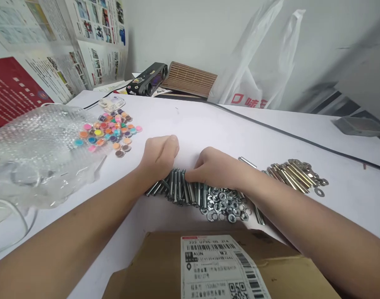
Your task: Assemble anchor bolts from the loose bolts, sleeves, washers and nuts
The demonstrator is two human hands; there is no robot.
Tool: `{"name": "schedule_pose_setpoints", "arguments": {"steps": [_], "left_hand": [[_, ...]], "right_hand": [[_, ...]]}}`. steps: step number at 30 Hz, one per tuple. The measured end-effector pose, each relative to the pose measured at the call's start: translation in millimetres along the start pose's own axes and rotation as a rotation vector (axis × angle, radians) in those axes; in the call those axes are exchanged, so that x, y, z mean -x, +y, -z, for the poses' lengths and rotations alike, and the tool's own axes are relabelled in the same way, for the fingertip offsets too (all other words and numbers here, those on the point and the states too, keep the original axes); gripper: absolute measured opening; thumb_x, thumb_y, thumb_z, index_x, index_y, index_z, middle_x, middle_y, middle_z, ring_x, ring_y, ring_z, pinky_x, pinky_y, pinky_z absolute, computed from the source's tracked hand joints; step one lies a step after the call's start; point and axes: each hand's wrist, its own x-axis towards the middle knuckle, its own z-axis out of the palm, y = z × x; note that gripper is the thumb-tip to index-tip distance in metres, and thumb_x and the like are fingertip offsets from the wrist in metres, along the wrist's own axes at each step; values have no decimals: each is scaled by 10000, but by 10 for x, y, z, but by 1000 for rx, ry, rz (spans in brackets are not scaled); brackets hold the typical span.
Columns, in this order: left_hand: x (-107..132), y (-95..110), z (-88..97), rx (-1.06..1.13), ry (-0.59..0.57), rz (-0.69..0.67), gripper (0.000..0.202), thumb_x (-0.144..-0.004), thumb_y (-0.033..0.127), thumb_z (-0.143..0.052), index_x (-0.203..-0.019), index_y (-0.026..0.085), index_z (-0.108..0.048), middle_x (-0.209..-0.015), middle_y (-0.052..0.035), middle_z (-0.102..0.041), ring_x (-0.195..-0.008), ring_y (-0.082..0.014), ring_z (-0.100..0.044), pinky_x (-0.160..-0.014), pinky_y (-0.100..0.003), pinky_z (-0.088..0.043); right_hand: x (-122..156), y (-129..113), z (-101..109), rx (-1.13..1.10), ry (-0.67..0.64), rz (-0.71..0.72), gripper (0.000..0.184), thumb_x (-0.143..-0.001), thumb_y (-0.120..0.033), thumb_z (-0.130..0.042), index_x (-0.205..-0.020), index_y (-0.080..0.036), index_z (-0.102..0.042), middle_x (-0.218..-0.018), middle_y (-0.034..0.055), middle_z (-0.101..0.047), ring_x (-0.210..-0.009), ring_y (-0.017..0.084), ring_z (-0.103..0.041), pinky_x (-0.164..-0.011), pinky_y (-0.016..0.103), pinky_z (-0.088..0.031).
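My left hand point(161, 153) is closed in a fist just above the left part of a pile of long silver bolts point(179, 189); whatever is inside its fingers is hidden. At the pile's upper edge, my right hand point(216, 168) curls with thumb and fingers together, close to the bolt ends. Its fingertips are turned away, so I cannot make out what they hold. Silver nuts and washers point(225, 204) lie in a heap just right of the bolts, below my right wrist. Several more silver bolts point(247, 162) stick out from behind and under my right forearm.
An opened cardboard box point(155, 265) with a shipping label stands at the front edge. Brass-coloured bolts point(291, 176) with washers lie right. Colourful small discs point(110, 131) and bubble wrap point(37, 145) are left. A black cable point(271, 128) crosses the back; a plastic bag point(255, 70) stands behind.
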Motion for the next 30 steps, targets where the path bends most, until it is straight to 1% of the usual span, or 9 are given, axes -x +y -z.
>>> {"name": "schedule_pose_setpoints", "arguments": {"steps": [5, 9, 11, 13, 15, 18, 22, 26, 30], "left_hand": [[-36, -71, 38, 47, -98, -15, 440, -939, 300, -358, -528, 143, -363, -501, 18, -334, -525, -43, -326, -555, -242, -266], [-53, -70, 47, 85, -273, -33, 428, -926, 381, -436, -574, 139, -450, -516, 34, -379, -521, -28, -347, -542, -214, -282], [-64, -49, 34, 78, -334, -48, 319, -883, 425, -534, -747, 144, -599, -548, 45, -453, -516, -29, -369, -530, -206, -298], [-77, -22, 14, 32, -323, -80, 305, -838, 435, -613, -958, 159, -663, -573, 55, -493, -529, -29, -389, -547, -199, -321], [-94, -1, -5, -45, -284, -125, 274, -835, 421, -622, -941, 178, -694, -565, 55, -496, -548, -27, -396, -576, -195, -331], [-130, 0, -9, -123, -244, -160, 259, -845, 412, -604, -795, 177, -702, -588, 41, -543, -569, -25, -397, -598, -199, -332], [-206, -71, 49, -223, -215, -14, 248, -825, 409, -617, -846, 186, -724, -726, 25, -663, -658, -43, -498, -675, -214, -380], [-276, -158, 133, -284, -258, 104, 250, -792, 386, -625, -921, 219, -760, -939, -3, -739, -811, -108, -613, -822, -277, -449], [-322, -177, 143, -380, -279, 106, 253, -790, 389, -596, -860, 203, -754, -886, -29, -734, -788, -128, -596, -752, -271, -414]], "right_hand": [[86, -61, 216, -111, 49, 30, 377, -723, -395, -584, -531, -187, -336, -515, -25, -274, -443, 76, -243, -420, 272, -183], [143, -83, 340, -122, 356, 106, 347, -764, -338, -575, -534, -175, -372, -492, -16, -310, -436, 69, -262, -406, 250, -194], [129, -78, 323, -82, 480, 189, 264, -757, -299, -573, -552, -169, -469, -497, -13, -372, -449, 71, -304, -412, 242, -237], [101, -76, 273, -31, 524, 264, 189, -754, -296, -590, -612, -172, -602, -502, -16, -429, -458, 73, -331, -420, 242, -274], [75, -84, 226, 41, 541, 323, 169, -759, -300, -605, -661, -182, -676, -490, -22, -460, -460, 75, -348, -432, 247, -299], [56, -89, 219, 152, 525, 371, 174, -784, -279, -583, -705, -189, -710, -491, -26, -504, -461, 77, -388, -460, 258, -333], [61, -5, 323, 222, 444, 234, 196, -824, -338, -596, -901, -207, -721, -507, -40, -548, -409, 87, -407, -430, 275, -342], [124, 139, 426, 450, 238, 116, 235, -848, -415, -576, -858, -240, -734, -557, -11, -573, -424, 103, -419, -426, 290, -323], [227, 198, 464, 587, 168, 67, 253, -834, -449, -575, -839, -268, -751, -686, 20, -640, -487, 127, -498, -440, 289, -352]]}}
